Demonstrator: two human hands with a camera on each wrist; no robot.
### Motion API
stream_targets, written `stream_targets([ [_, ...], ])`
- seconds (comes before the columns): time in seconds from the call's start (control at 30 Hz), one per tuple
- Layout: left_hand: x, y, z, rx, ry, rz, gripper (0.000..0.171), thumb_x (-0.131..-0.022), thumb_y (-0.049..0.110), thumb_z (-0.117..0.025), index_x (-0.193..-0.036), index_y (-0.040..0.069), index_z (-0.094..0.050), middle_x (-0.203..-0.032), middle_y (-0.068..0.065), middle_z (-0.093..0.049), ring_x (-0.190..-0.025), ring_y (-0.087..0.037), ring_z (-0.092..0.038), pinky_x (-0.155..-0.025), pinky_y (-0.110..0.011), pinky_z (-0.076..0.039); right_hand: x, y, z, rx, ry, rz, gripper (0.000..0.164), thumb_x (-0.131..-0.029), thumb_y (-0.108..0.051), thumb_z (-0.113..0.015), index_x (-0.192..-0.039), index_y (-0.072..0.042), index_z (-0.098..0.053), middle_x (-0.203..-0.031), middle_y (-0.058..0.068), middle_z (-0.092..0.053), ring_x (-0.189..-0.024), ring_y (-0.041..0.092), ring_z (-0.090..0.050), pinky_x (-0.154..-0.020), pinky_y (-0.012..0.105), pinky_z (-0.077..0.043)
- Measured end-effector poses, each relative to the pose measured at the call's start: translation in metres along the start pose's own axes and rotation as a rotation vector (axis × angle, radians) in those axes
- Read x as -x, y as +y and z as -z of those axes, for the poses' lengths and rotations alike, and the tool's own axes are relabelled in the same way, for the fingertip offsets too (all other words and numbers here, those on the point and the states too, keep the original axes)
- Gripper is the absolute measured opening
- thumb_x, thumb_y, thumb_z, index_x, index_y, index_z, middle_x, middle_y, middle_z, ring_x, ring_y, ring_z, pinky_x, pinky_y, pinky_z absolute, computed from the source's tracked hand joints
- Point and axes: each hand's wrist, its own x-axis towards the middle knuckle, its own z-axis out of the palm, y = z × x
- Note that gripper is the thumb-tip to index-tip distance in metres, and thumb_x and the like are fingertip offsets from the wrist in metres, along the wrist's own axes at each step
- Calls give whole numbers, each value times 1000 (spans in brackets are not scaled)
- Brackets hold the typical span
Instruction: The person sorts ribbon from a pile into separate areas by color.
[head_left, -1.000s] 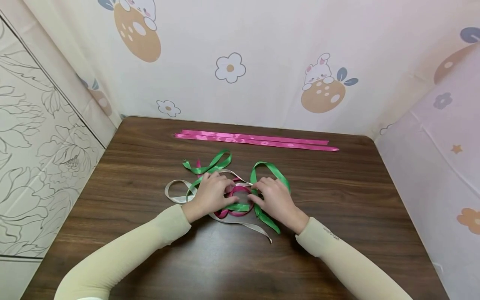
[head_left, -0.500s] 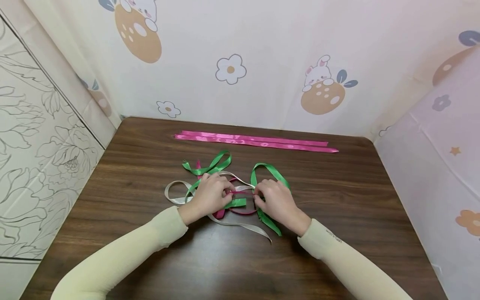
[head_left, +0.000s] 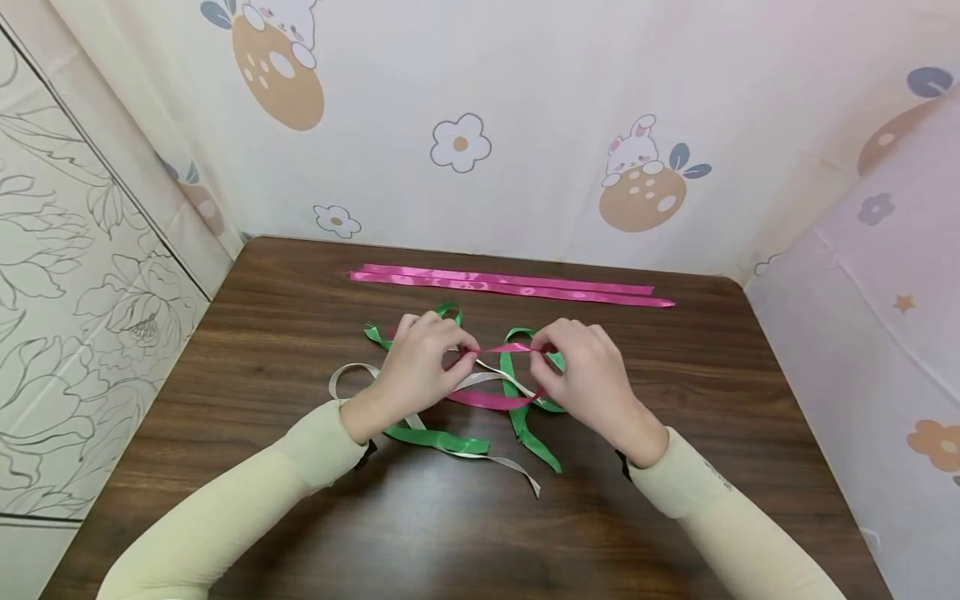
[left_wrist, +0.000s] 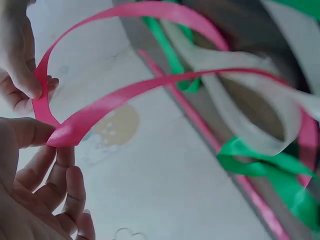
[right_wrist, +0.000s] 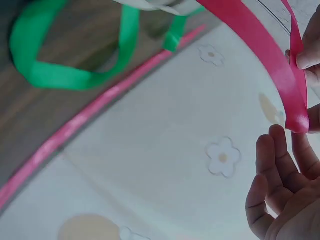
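A strip of pink ribbon (head_left: 512,348) stretches between my two hands, raised over a loose tangle in the head view. My left hand (head_left: 423,358) pinches it between thumb and forefinger, the other fingers loosely bent. With thumb and forefinger, my right hand (head_left: 588,371) pinches the same ribbon a short way off. From both grips the ribbon (left_wrist: 110,105) loops back toward the tangle, as the left wrist view shows. Under the hands lie green ribbon (head_left: 442,440) and cream ribbon (head_left: 513,471), crossing one another. Part of the tangle is hidden behind the left hand.
Two pink ribbons (head_left: 450,277) lie straight, side by side, along the back of the brown wooden table (head_left: 675,358). Behind the table hangs a pale curtain (head_left: 540,192) printed with bunnies and flowers. A panel with line-drawn flowers (head_left: 112,275) stands at the left.
Both hands have come up from the tangle, lifting the pink ribbon, and the right hand has shifted rightward. A green ribbon end under the left hand now lies nearer the front.
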Motion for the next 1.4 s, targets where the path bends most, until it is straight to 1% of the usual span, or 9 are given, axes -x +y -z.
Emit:
stream_targets([
  [0.23, -12, 10, 22, 10, 133, -93, 5, -89, 14, -76, -92, 17, -78, -84, 3, -76, -84, -19, -61, -83, -42, -42, -13, -3, 21, -39, 106, 34, 7, -84, -5, -73, -89, -8, -69, -79, 3, -69, -72, 15, -60, -72, 37, -46],
  [0.47, -16, 14, 32, 6, 137, -77, 4, -89, 15, -78, -93, 15, -80, -85, 2, -78, -82, -18, -64, -83, -41, -43, -14, -4, 30, -108, 63, -56, 11, -84, -5, -76, -93, -8, -69, -82, 5, -74, -77, 22, -64, -76, 40, -52],
  [0.53, -16, 14, 33, 7, 135, -71, 5, -89, 15, -78, -93, 14, -80, -85, 2, -79, -81, -18, -65, -83, -41, -43, -14, -3, 32, -154, 51, -87, 13, -85, -4, -77, -94, -8, -69, -84, 4, -75, -79, 21, -65, -75, 38, -53],
  [0.63, -17, 12, 36, 25, 134, -63, 5, -89, 14, -78, -93, 13, -80, -85, 1, -79, -80, -18, -67, -84, -41, -44, -15, 1, 37, -253, 38, -129, 14, -86, -1, -77, -95, -7, -68, -86, 5, -76, -80, 14, -69, -76, 26, -54],
  [0.77, -18, 10, 44, 48, 123, -28, 5, -89, 14, -79, -94, 13, -80, -82, 1, -78, -77, -17, -65, -85, -42, -43, -18, 8, 46, -381, 38, -183, 11, -90, 2, -73, -97, -5, -68, -84, 5, -76, -75, 0, -69, -76, 12, -52],
  [0.87, -18, 6, 51, 55, 110, -3, 5, -89, 14, -79, -94, 13, -80, -81, 1, -77, -77, -17, -63, -87, -43, -42, -18, 16, 54, -425, 48, -224, 9, -92, 1, -71, -98, -5, -69, -80, 5, -76, -75, -3, -68, -77, 11, -50],
  [1.07, -15, -5, 62, 99, 62, 39, 6, -89, 15, -80, -95, 12, -81, -82, 0, -77, -82, -20, -66, -91, -45, -41, -13, 31, 66, -407, 58, -319, 7, -94, -5, -72, -100, -7, -70, -79, 5, -75, -77, 1, -70, -76, 12, -49],
  [1.2, -11, -17, 68, 130, 44, 102, 8, -90, 15, -80, -97, 12, -81, -85, -1, -78, -85, -19, -67, -92, -44, -41, -9, 45, 71, -380, 74, -377, 6, -95, -8, -72, -101, -8, -72, -80, 2, -75, -75, 0, -69, -73, 11, -49],
  [1.4, -7, -34, 75, 143, 61, 170, 7, -91, 18, -79, -97, 14, -82, -85, 0, -79, -81, -17, -64, -84, -37, -43, -1, 66, 76, -326, 86, -441, 7, -95, -10, -73, -102, -9, -73, -79, -7, -75, -73, -5, -68, -65, 9, -47],
])
